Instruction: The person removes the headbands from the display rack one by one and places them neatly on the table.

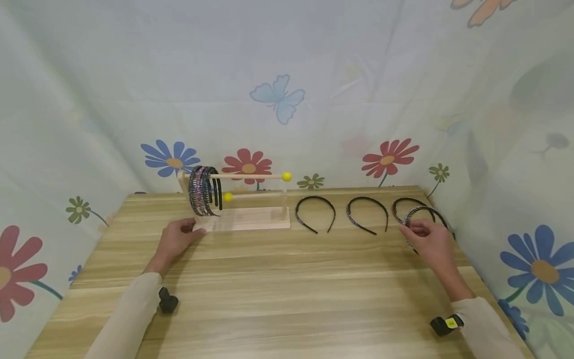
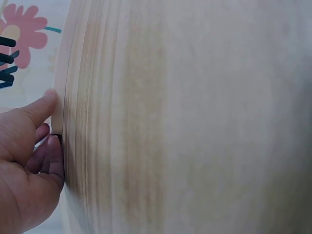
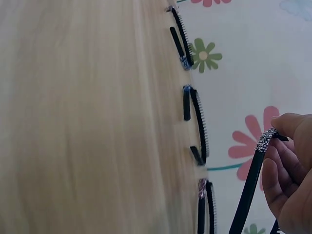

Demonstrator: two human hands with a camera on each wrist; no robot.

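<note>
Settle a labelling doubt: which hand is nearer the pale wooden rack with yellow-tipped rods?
Left. The left hand is at the left end of the rack; the right hand is far to its right.

Pale cloth [image 1: 215, 60] hung in front of you and down both sides, its surface creased and loosely folded. Straight ahead, you had a light-blue butterfly [image 1: 279, 98] printed on it, with part of an orange shape [image 1: 483, 11] at the upper right. Red, blue and green flowers lined the lower part; a large red flower [image 1: 20, 274] stood to your left and a large blue flower [image 1: 541, 269] to your right. Below you spread a light wood-grain table [image 1: 287, 294], its streaks running crosswise, its far edge near the cloth. The light was soft and rather muted.
</note>
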